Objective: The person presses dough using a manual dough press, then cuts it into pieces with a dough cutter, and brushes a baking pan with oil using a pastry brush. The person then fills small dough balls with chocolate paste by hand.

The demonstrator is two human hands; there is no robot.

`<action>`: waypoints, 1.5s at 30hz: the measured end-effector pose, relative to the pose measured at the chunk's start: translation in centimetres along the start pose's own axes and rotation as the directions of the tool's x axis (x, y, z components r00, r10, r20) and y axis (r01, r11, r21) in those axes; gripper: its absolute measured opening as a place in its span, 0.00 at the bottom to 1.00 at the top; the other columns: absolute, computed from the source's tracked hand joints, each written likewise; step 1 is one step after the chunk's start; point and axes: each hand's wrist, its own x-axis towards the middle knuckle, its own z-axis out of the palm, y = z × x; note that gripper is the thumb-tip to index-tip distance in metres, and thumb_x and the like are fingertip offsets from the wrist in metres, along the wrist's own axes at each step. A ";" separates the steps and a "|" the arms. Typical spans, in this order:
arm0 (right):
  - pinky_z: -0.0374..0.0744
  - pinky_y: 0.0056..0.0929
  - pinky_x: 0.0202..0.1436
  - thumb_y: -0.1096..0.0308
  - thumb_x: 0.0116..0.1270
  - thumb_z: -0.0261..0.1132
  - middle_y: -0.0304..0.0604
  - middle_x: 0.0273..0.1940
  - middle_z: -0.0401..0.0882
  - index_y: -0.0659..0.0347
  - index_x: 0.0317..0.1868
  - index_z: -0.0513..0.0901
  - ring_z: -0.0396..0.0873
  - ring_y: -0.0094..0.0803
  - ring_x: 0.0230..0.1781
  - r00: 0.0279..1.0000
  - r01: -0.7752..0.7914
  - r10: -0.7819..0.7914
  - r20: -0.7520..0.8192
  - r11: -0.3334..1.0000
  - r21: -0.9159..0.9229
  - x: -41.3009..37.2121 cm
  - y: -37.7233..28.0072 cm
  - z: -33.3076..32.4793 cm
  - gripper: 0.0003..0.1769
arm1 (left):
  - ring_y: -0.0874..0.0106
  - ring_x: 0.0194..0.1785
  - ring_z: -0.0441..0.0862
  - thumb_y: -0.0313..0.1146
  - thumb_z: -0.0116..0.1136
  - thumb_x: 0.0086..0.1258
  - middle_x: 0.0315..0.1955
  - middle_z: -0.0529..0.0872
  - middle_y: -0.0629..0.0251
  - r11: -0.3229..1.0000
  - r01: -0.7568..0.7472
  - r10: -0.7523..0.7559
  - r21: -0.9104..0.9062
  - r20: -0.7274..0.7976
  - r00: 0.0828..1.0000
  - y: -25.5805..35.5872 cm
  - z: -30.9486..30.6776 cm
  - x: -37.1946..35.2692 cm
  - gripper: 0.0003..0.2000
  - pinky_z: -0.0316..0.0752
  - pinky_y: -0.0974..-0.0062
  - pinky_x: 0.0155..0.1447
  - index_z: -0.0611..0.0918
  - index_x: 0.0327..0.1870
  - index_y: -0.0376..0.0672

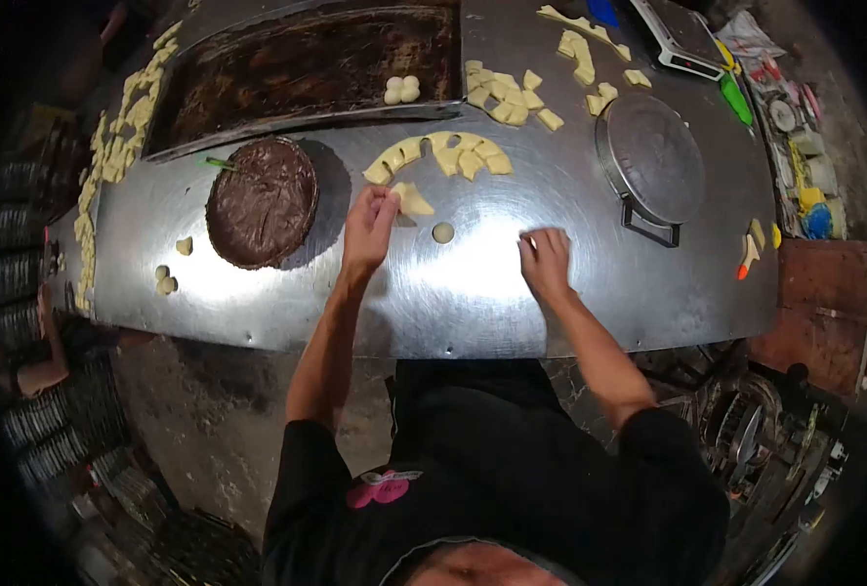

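My left hand (pixel 367 232) pinches a flat piece of pale dough (pixel 413 200), raised slightly over the steel table. A small round dough ball (pixel 442 232) lies between my hands, touching neither. To its right, my right hand (pixel 548 262) is closed with fingers curled down at the table; whatever they hold, if anything, is hidden. An arc of cut dough pieces (pixel 479 153) lies beyond my left hand. On the left stands a round container of dark brown paste (pixel 266 200) with a green-handled tool (pixel 221 163) stuck in it.
A dark baking tray (pixel 297 78) at the back carries a few dough balls (pixel 402 90). More dough pieces (pixel 508 95) lie beside it. A round lidded pan (pixel 656 156) stands on the right, with a scale (pixel 678 39) behind. Dough scraps (pixel 126 122) line the left edge.
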 end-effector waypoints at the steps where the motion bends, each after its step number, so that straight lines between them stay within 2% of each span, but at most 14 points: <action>1: 0.70 0.44 0.46 0.73 0.61 0.64 0.48 0.34 0.79 0.61 0.35 0.81 0.75 0.47 0.40 0.998 0.012 -0.006 -0.061 0.995 0.098 1.5 -1.8 1.3 0.02 | 0.69 0.44 0.82 0.33 0.54 0.74 0.39 0.82 0.58 1.000 0.002 -0.002 0.004 -0.015 1.000 0.4 0.6 -1.7 0.10 0.79 0.71 0.52 0.76 0.45 0.34; 3: 0.72 0.41 0.47 0.76 0.60 0.64 0.47 0.36 0.80 0.61 0.37 0.82 0.76 0.46 0.41 0.993 0.019 -0.050 0.107 0.962 0.272 0.1 -3.6 2.4 0.04 | 0.71 0.48 0.81 0.33 0.54 0.74 0.43 0.82 0.56 0.966 0.171 -0.189 -0.192 -0.082 0.979 1.5 1.3 -5.0 0.11 0.80 0.69 0.53 0.74 0.46 0.33; 6: 0.73 0.40 0.43 0.77 0.61 0.63 0.46 0.35 0.79 0.60 0.37 0.82 0.76 0.43 0.41 0.908 0.309 -0.382 0.173 0.889 0.338 -5.4 -0.1 -0.3 0.05 | 0.70 0.47 0.81 0.31 0.60 0.70 0.45 0.81 0.58 0.974 -0.007 0.039 0.227 -0.137 0.990 -2.2 0.9 -10.3 0.14 0.83 0.70 0.47 0.74 0.51 0.33; 8: 0.71 0.41 0.43 0.74 0.61 0.64 0.45 0.35 0.78 0.59 0.36 0.81 0.75 0.43 0.41 0.849 0.171 -0.169 0.501 0.984 0.043 -4.3 5.0 -2.3 0.03 | 0.60 0.50 0.83 0.32 0.57 0.71 0.51 0.80 0.52 0.898 0.050 0.039 0.437 -0.193 0.980 -2.1 2.8 -12.8 0.12 0.82 0.63 0.49 0.76 0.50 0.35; 10: 0.70 0.43 0.44 0.71 0.62 0.65 0.45 0.35 0.79 0.60 0.34 0.80 0.74 0.44 0.40 0.998 0.053 -0.054 0.023 0.998 0.024 0.1 2.6 -1.3 0.02 | 0.52 0.59 0.76 0.26 0.55 0.67 0.56 0.76 0.48 0.749 0.084 -0.061 0.657 -0.058 0.996 -3.8 4.0 -14.1 0.16 0.76 0.57 0.58 0.74 0.55 0.36; 11: 0.69 0.44 0.47 0.71 0.62 0.64 0.46 0.35 0.79 0.60 0.35 0.80 0.75 0.47 0.40 0.998 0.050 -0.046 -0.036 0.991 0.122 1.4 1.4 0.4 0.03 | 0.49 0.62 0.71 0.24 0.54 0.64 0.54 0.76 0.48 0.656 -0.121 0.151 0.745 0.028 0.988 -4.7 4.9 -14.8 0.21 0.71 0.55 0.63 0.71 0.60 0.36; 18: 0.72 0.45 0.47 0.77 0.60 0.63 0.49 0.33 0.79 0.61 0.33 0.80 0.77 0.48 0.39 0.918 0.249 -0.319 0.235 0.926 0.286 -3.6 5.2 -2.6 0.01 | 0.52 0.60 0.71 0.26 0.62 0.61 0.56 0.74 0.51 0.586 -0.061 -0.058 0.808 0.117 0.991 -2.2 4.5 -17.4 0.27 0.71 0.57 0.62 0.72 0.64 0.40; 23: 0.71 0.46 0.50 0.76 0.64 0.59 0.50 0.35 0.77 0.65 0.34 0.78 0.74 0.49 0.40 0.999 0.042 -0.049 0.017 0.956 0.289 1.5 -0.5 1.2 0.01 | 0.53 0.57 0.72 0.27 0.61 0.62 0.51 0.77 0.55 0.467 -0.061 0.009 0.882 0.064 0.998 -3.1 4.1 -17.3 0.17 0.72 0.57 0.57 0.76 0.52 0.37; 26: 0.62 0.53 0.72 0.81 0.64 0.58 0.52 0.48 0.78 0.64 0.42 0.79 0.73 0.51 0.60 0.936 0.057 -0.179 0.304 0.927 0.371 -3.7 -1.6 -1.3 0.08 | 0.57 0.52 0.77 0.26 0.60 0.65 0.46 0.80 0.55 0.596 -0.041 -0.006 0.802 0.056 0.998 -3.0 3.2 -16.8 0.12 0.75 0.61 0.51 0.76 0.48 0.36; 29: 0.77 0.41 0.59 0.78 0.64 0.64 0.56 0.50 0.78 0.66 0.53 0.76 0.77 0.53 0.55 0.919 -0.028 -0.086 0.384 0.959 0.283 -4.4 -0.4 -4.0 0.16 | 0.71 0.43 0.81 0.30 0.55 0.70 0.43 0.82 0.58 0.961 0.275 -0.270 -0.005 -0.205 0.941 -1.4 1.2 -17.3 0.13 0.78 0.72 0.45 0.76 0.51 0.34; 32: 0.79 0.39 0.54 0.73 0.64 0.66 0.59 0.51 0.77 0.65 0.62 0.71 0.79 0.52 0.51 0.881 -0.369 0.219 0.419 0.872 0.322 0.2 -4.7 -3.4 0.25 | 0.72 0.43 0.82 0.30 0.58 0.69 0.42 0.84 0.60 0.855 0.323 -0.436 -0.405 -0.227 0.871 -1.9 -0.8 -16.7 0.15 0.80 0.73 0.47 0.77 0.53 0.34; 33: 0.79 0.39 0.53 0.72 0.65 0.66 0.59 0.51 0.77 0.63 0.64 0.70 0.79 0.51 0.51 0.931 -0.240 0.113 0.347 0.906 0.348 1.3 -5.4 -1.7 0.27 | 0.73 0.43 0.82 0.31 0.58 0.69 0.42 0.84 0.63 0.834 0.309 -0.431 -0.457 -0.189 0.883 -1.7 -1.1 -16.5 0.16 0.80 0.74 0.45 0.78 0.55 0.34; 42: 0.76 0.38 0.59 0.74 0.62 0.66 0.55 0.54 0.78 0.62 0.64 0.71 0.77 0.49 0.55 0.917 0.151 -0.200 0.344 0.975 0.165 4.9 -8.2 1.9 0.29 | 0.76 0.40 0.82 0.35 0.61 0.67 0.39 0.85 0.59 0.917 0.397 -0.385 0.037 -0.179 0.905 0.6 -1.0 -13.0 0.19 0.72 0.80 0.34 0.78 0.55 0.34; 45: 0.75 0.32 0.60 0.68 0.69 0.62 0.53 0.57 0.78 0.64 0.63 0.72 0.78 0.39 0.57 0.743 -0.535 0.066 0.667 0.656 0.532 3.9 -10.7 0.3 0.24 | 0.74 0.41 0.83 0.29 0.59 0.70 0.39 0.86 0.59 0.950 0.251 -0.277 -0.187 -0.124 0.953 -0.8 2.2 -11.7 0.15 0.78 0.79 0.39 0.78 0.54 0.34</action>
